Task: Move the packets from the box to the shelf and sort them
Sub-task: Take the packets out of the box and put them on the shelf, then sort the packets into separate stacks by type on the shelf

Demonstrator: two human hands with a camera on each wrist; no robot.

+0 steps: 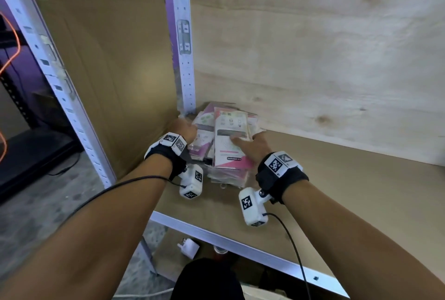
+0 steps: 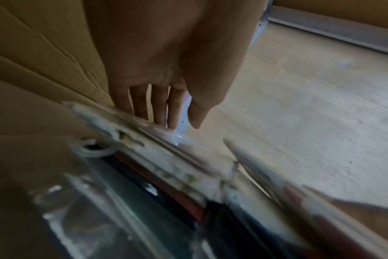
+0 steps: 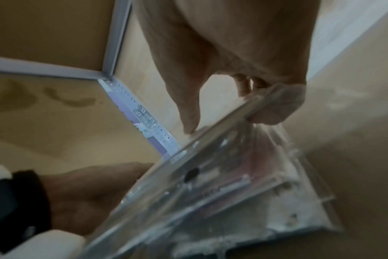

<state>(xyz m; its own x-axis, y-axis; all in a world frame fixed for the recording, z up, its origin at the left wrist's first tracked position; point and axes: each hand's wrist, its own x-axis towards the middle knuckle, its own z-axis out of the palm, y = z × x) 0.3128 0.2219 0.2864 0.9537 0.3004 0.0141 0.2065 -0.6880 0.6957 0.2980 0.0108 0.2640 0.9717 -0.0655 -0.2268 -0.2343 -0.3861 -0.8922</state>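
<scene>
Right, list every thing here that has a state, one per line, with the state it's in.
Packets: piled loosely in the shelf's back left corner, not lined up.
Top packet: tilted, one edge raised, printed side up.
Right hand: pinching the top packet, thumb on its face.
Left hand: fingers straight, against the pile's left side.
Shelf: holding the pile.

In front of you is a brown shelf [image 1: 337,191] with a pale metal front edge [image 1: 216,234] running from 9 o'clock down to 4 o'clock. A pile of packets [image 1: 224,140] in clear sleeves, printed pink and white, lies directly on the board at 12 o'clock, in the back left corner beside a perforated metal upright [image 1: 185,71]. Plywood [image 1: 313,59] backs the shelf.
</scene>
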